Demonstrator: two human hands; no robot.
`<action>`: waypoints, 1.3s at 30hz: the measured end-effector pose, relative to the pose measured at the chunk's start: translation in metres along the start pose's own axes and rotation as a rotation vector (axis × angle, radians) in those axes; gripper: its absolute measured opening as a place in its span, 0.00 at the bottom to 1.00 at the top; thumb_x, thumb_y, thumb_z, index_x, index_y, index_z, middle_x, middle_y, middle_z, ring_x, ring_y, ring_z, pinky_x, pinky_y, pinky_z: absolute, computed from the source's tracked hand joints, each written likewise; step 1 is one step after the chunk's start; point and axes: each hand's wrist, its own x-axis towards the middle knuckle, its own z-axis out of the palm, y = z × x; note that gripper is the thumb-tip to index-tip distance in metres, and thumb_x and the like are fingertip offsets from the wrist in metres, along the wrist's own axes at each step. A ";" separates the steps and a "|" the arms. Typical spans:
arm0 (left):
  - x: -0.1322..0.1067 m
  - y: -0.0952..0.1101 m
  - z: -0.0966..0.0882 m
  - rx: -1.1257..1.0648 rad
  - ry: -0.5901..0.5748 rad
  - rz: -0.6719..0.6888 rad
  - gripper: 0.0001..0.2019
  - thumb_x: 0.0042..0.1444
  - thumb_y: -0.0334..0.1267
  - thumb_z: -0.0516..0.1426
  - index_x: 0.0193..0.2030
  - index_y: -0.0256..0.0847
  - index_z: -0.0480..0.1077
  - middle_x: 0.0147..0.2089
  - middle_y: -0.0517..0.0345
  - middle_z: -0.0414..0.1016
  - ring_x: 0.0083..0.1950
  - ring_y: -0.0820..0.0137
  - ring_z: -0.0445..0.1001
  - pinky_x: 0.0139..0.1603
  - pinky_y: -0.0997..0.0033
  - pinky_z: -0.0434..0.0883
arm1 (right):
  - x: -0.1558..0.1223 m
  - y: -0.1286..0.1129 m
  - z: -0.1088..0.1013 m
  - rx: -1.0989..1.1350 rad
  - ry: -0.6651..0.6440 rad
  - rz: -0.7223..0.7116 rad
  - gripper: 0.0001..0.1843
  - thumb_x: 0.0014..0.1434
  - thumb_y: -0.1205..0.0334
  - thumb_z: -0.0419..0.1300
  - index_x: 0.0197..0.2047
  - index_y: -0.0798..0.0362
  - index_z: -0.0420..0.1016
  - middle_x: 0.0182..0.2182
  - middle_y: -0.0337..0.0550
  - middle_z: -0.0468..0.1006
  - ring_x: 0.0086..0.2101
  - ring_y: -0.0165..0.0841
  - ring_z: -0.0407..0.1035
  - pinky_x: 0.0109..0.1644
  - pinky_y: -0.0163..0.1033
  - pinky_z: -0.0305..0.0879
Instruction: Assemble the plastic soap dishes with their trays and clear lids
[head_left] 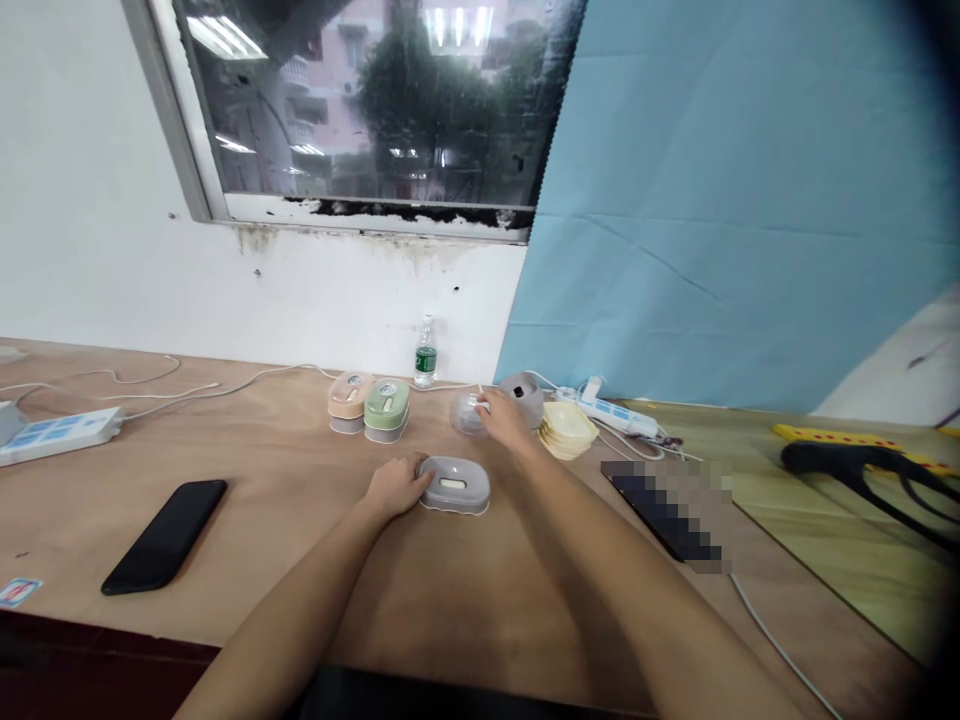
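A grey oval lidded box (455,485) lies on the wooden table (300,540) in front of me. My left hand (395,487) grips its left end with curled fingers. Farther back, my right hand (504,417) reaches to a clear plastic tray (468,414) and closes on its right edge. Just behind that hand stands a grey lid or box (527,394). A stack of pale yellow trays (568,429) sits to its right. An orange box (349,401) and a green box (386,409) stand side by side to the left.
A black phone (165,535) lies at the left. White power strips sit at the far left (56,434) and back right (611,411), with cables across the table. A small water bottle (425,352) stands by the wall. A dark flat object (664,510) lies at the right.
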 end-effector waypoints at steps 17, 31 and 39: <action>-0.006 0.005 -0.008 -0.258 0.268 0.086 0.27 0.63 0.54 0.45 0.64 0.42 0.58 0.36 0.56 0.76 0.38 0.64 0.75 0.39 0.68 0.67 | -0.115 -0.050 -0.010 1.234 0.086 0.315 0.21 0.53 0.41 0.59 0.38 0.49 0.61 0.30 0.39 0.76 0.22 0.29 0.66 0.22 0.34 0.62; -0.006 0.007 -0.006 -0.284 0.204 0.043 0.28 0.62 0.54 0.47 0.62 0.40 0.62 0.28 0.59 0.74 0.30 0.68 0.72 0.34 0.71 0.65 | -0.125 -0.031 -0.006 0.578 -0.152 0.346 0.28 0.56 0.36 0.51 0.21 0.53 0.66 0.16 0.36 0.67 0.22 0.31 0.63 0.26 0.33 0.54; -0.003 0.002 -0.003 -0.113 0.057 0.006 0.27 0.61 0.57 0.46 0.54 0.39 0.69 0.44 0.50 0.78 0.45 0.60 0.75 0.44 0.67 0.67 | -0.125 -0.020 -0.002 0.398 -0.294 0.274 0.31 0.58 0.37 0.48 0.19 0.55 0.69 0.18 0.38 0.69 0.23 0.31 0.64 0.27 0.34 0.51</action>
